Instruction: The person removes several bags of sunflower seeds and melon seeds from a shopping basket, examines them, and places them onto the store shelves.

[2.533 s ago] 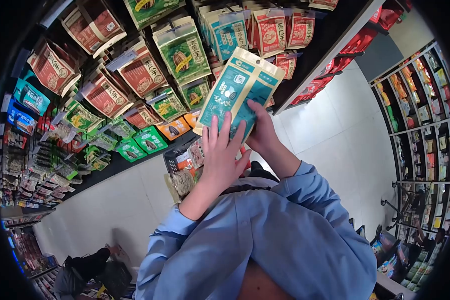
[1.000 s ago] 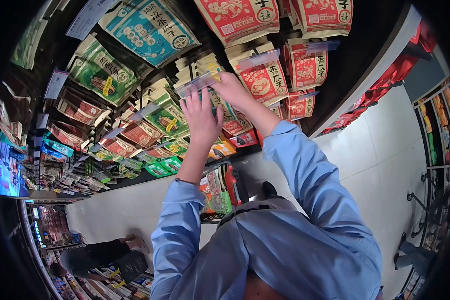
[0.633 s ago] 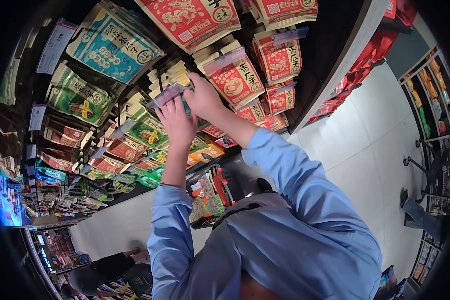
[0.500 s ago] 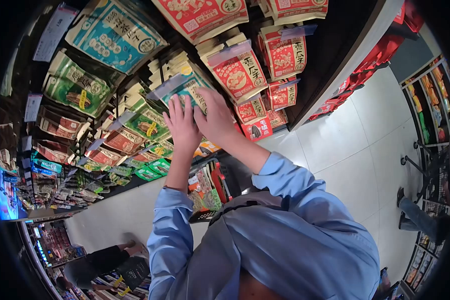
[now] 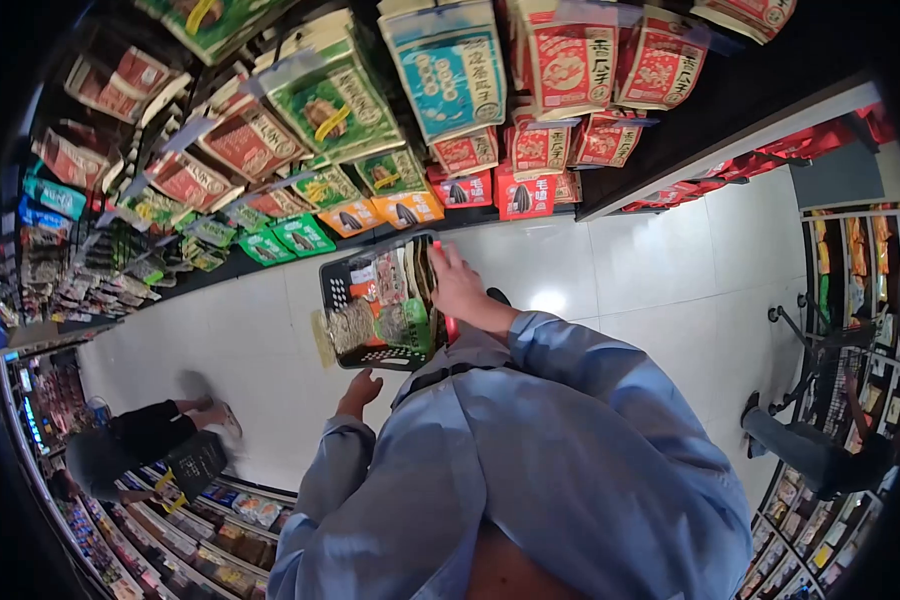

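Our black shopping basket [image 5: 345,290] sits on the floor below the snack racks [image 5: 320,110], long axis running left to right, packets standing upright inside. Right hand [image 5: 457,285] reaches down at its right end, fingers curled on the red handle [image 5: 450,325]. Left hand [image 5: 362,390] hangs loose beside the near rim, fingers relaxed and holding nothing.

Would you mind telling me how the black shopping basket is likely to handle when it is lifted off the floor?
The basket looks like rigid mesh, so it should keep its shape. Its packets appear light, so probably no heavy lift. The right hand is over one side, so it may tilt.
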